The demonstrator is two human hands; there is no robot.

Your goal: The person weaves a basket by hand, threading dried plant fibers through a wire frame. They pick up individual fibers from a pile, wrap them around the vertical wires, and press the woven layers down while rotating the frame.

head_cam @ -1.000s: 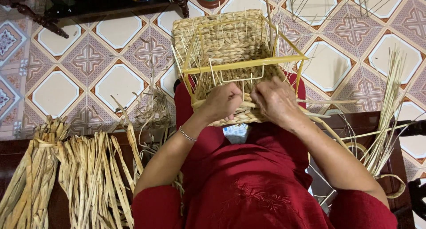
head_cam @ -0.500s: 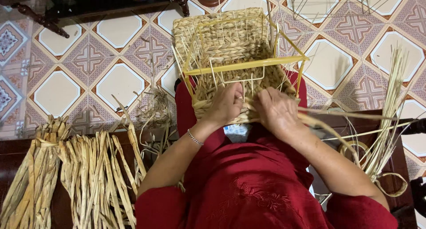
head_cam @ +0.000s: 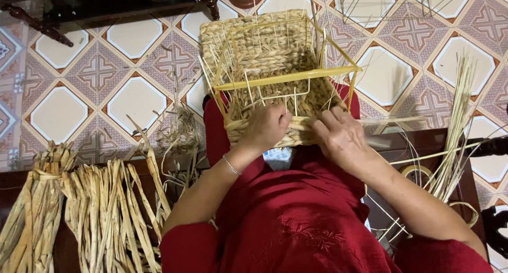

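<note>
A half-woven straw basket [head_cam: 264,45] on a yellow wire frame [head_cam: 286,77] rests on my lap, its open side facing me. My left hand [head_cam: 267,127] grips the near woven edge of the basket, fingers curled over the braided straw. My right hand [head_cam: 338,138] pinches a straw strand [head_cam: 394,120] at the same edge, the strand running off to the right. A thin bracelet sits on my left wrist. I wear red clothing.
Bundles of dried straw [head_cam: 79,209] lie at the lower left. Thin pale reeds [head_cam: 455,135] and coiled strips lie on a dark wooden seat at the right. Patterned floor tiles [head_cam: 132,98] surround me. Bare wire frames [head_cam: 370,3] stand at the top right, dark furniture legs at the top left.
My right hand has shifted a little to the right along the basket edge, drawing the strand out sideways. My left hand stays on the woven edge.
</note>
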